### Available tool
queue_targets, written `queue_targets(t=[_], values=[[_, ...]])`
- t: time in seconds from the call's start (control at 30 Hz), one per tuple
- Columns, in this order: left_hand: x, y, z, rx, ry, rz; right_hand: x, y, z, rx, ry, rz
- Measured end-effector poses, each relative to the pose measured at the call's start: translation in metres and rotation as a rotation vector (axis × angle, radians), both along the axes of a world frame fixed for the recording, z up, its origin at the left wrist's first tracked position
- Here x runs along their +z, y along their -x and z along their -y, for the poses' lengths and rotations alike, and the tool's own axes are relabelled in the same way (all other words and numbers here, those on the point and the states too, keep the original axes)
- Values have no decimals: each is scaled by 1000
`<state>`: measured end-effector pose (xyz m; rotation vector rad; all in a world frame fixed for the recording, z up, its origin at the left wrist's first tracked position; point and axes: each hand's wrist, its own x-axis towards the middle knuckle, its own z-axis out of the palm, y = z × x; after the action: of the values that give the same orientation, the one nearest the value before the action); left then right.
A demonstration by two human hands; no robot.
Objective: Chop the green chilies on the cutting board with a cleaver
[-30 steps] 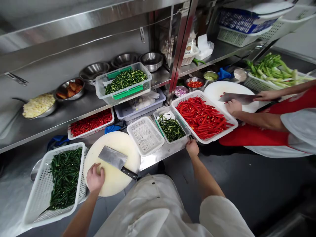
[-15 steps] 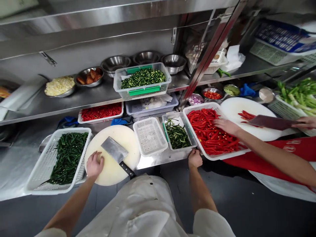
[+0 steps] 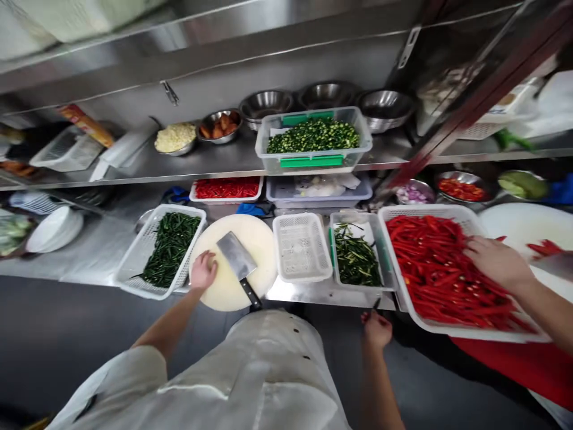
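- A round, pale cream cutting board (image 3: 266, 245) is laid flat on the metal counter (image 3: 304, 292), between the basket of green chillies (image 3: 134, 254) and the white basket (image 3: 304, 248). Its left part is touched by the left hand (image 3: 204, 272), whose fingers are spread.
- A cleaver (image 3: 236, 255) is laid flat on the cutting board, with its broad, grey metal blade at the middle. Its black, riveted handle is pointed toward the person's body and slanted slightly to the right, with its end at the board's near edge.
- A small dark piece (image 3: 376, 303), thin and tilted, is held at the fingers of the right hand (image 3: 377, 329), by the counter's front edge. What it is cannot be told.
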<state>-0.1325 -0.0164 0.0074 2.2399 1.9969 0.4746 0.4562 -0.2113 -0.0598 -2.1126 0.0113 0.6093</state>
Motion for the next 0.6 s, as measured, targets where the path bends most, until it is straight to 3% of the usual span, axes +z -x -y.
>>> queue_targets(t=[0.13,0.3,0.47,0.6], values=[[-8,5,-1,59,-52,-8,23,12,6,-29,-147,-48],[-9,1,1,37,-22,29,46,0,-27,70,-342,20],[-6,0,2,71,-31,16,34,-9,-65,-11,-258,-199],[-9,1,3,79,-32,30,25,-8,-69,-63,-239,-240]])
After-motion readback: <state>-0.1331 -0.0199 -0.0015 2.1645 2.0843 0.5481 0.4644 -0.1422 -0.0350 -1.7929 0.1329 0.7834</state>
